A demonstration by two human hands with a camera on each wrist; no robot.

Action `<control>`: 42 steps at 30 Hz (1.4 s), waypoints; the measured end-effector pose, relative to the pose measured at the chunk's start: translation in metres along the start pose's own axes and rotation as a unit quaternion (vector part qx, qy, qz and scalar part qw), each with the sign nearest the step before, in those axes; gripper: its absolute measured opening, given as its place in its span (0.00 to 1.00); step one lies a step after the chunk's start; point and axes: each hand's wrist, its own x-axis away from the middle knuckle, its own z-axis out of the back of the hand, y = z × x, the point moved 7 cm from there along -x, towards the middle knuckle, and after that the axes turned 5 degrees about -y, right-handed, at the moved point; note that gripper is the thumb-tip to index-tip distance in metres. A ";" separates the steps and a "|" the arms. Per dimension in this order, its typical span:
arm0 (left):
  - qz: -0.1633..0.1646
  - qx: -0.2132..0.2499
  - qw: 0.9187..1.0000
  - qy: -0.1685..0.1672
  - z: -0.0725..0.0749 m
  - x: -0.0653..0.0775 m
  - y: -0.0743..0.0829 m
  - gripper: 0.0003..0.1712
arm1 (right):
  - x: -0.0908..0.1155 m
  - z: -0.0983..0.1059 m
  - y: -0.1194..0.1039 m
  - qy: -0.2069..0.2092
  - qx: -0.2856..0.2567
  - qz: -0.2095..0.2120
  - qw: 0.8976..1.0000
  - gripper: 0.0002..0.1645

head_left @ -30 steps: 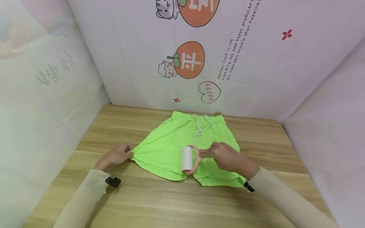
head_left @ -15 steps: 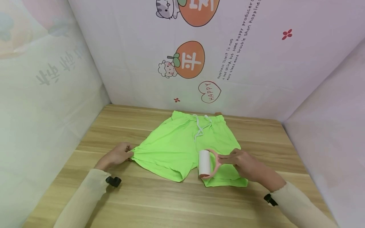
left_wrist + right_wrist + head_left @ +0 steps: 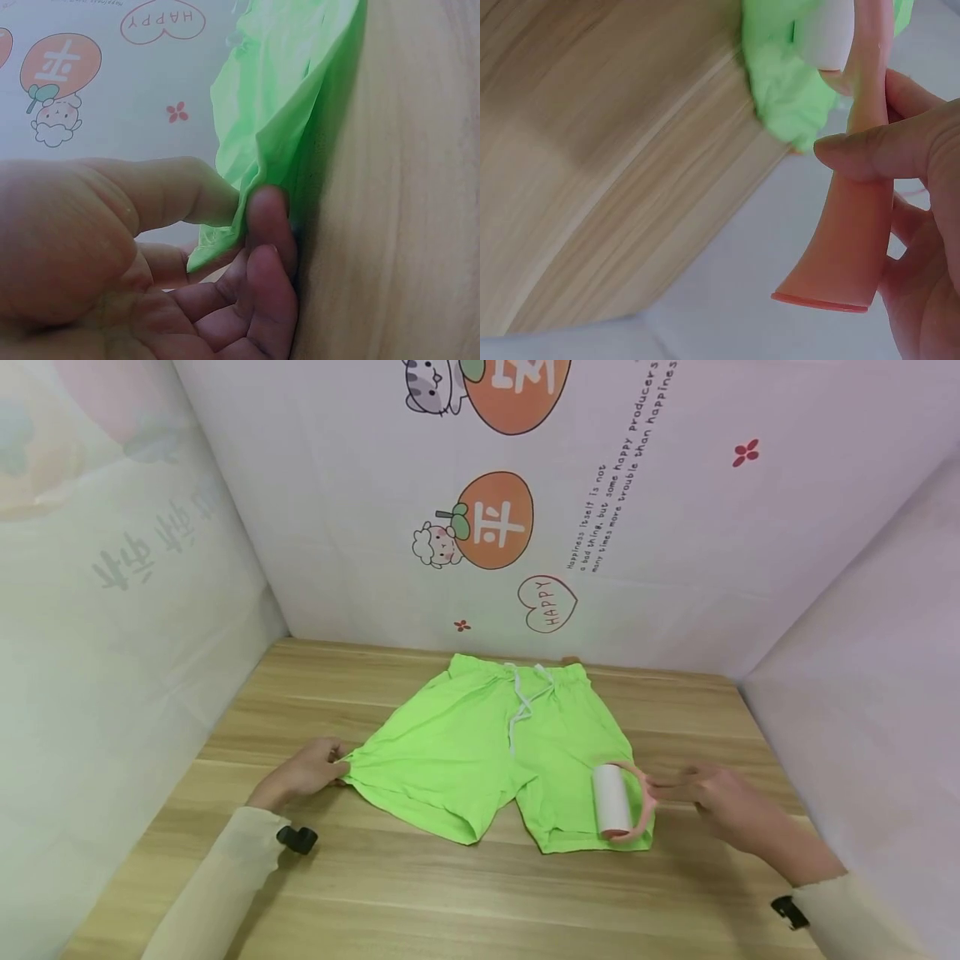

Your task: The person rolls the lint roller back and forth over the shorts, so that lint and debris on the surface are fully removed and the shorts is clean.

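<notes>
Bright green shorts (image 3: 450, 735) with a white drawstring lie spread on the wooden table, waistband toward the back wall. My left hand (image 3: 303, 768) pinches the outer corner of the left leg hem; in the left wrist view the thumb and fingers grip the gathered green fabric (image 3: 277, 127). On the right, my right hand (image 3: 731, 802) holds a lint roller (image 3: 613, 802) by its pink handle (image 3: 851, 232). Its white roll lies over the lower right leg, close to the hem. The right wrist view shows the thumb and fingers around the flared handle.
The wooden table (image 3: 390, 893) is bounded by a printed white back wall (image 3: 637, 610) and white side walls on the left (image 3: 112, 677) and right (image 3: 862, 652). A small brown object (image 3: 572, 659) sits behind the waistband.
My right hand has drawn the lint roller rightward, from the middle of the shorts to the outer right leg. The right leg fabric lies more spread out. My left hand keeps its pinch in place.
</notes>
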 end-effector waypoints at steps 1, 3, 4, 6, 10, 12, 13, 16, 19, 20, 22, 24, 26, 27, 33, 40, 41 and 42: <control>0.001 0.001 1.000 -0.002 0.000 0.000 0.000 0.07 | 0.005 0.001 0.004 0.005 0.008 -0.002 1.000 0.51; 0.002 0.005 1.000 -0.004 0.000 0.000 -0.001 0.07 | 0.014 0.004 0.012 0.005 0.018 -0.013 1.000 0.50; 0.003 0.007 1.000 -0.006 0.000 0.000 -0.001 0.07 | 0.019 0.005 0.016 0.002 0.024 -0.020 1.000 0.49; 0.005 0.011 1.000 -0.007 0.000 0.000 -0.001 0.07 | 0.026 0.009 0.022 -0.002 0.033 -0.030 0.999 0.47; 0.006 0.009 1.000 -0.007 0.000 0.000 0.000 0.07 | 0.038 0.020 0.031 -0.012 0.064 -0.042 0.997 0.46; 0.006 0.006 1.000 -0.007 0.000 0.001 0.001 0.07 | 0.042 0.026 0.037 -0.026 0.084 -0.052 0.995 0.46; 0.007 0.006 1.000 -0.007 -0.001 0.001 0.001 0.07 | 0.045 0.028 0.040 -0.036 0.099 -0.058 0.993 0.45; 0.009 0.008 1.000 -0.010 -0.001 0.002 0.002 0.07 | 0.049 0.036 0.050 -0.055 0.139 -0.072 0.986 0.43; 0.010 0.008 1.000 -0.012 -0.002 0.003 0.002 0.08 | 0.053 0.045 0.061 -0.039 0.162 -0.084 0.982 0.37; 0.010 0.009 1.000 -0.012 -0.001 0.003 0.002 0.08 | 0.053 0.048 0.064 -0.028 0.161 -0.089 0.983 0.35; 0.009 0.009 1.000 -0.013 -0.001 0.002 0.002 0.08 | 0.054 0.053 0.071 -0.006 0.155 -0.105 0.982 0.31; 0.006 0.009 1.000 -0.013 -0.001 0.001 0.002 0.08 | 0.055 0.055 0.078 0.006 0.144 -0.140 0.980 0.29; 0.006 0.008 1.000 -0.014 -0.001 0.001 0.003 0.07 | 0.053 0.054 0.084 0.024 0.134 -0.173 0.975 0.28; 0.005 0.008 1.000 -0.014 -0.001 0.001 0.003 0.07 | 0.051 0.053 0.087 0.034 0.130 -0.190 0.973 0.28; 0.003 0.010 1.000 -0.013 -0.001 0.002 0.005 0.07 | 0.032 0.041 0.103 0.126 0.119 -0.250 0.953 0.28; 0.002 0.005 1.000 -0.017 -0.004 -0.001 0.005 0.06 | 0.014 0.017 0.125 0.170 0.061 -0.334 0.925 0.25; 0.001 0.003 1.000 -0.016 -0.003 -0.001 0.005 0.06 | 0.012 0.014 0.127 0.176 0.054 -0.341 0.922 0.25; 0.001 0.001 1.000 -0.016 -0.003 -0.001 0.005 0.06 | 0.010 0.010 0.129 0.180 0.050 -0.346 0.919 0.24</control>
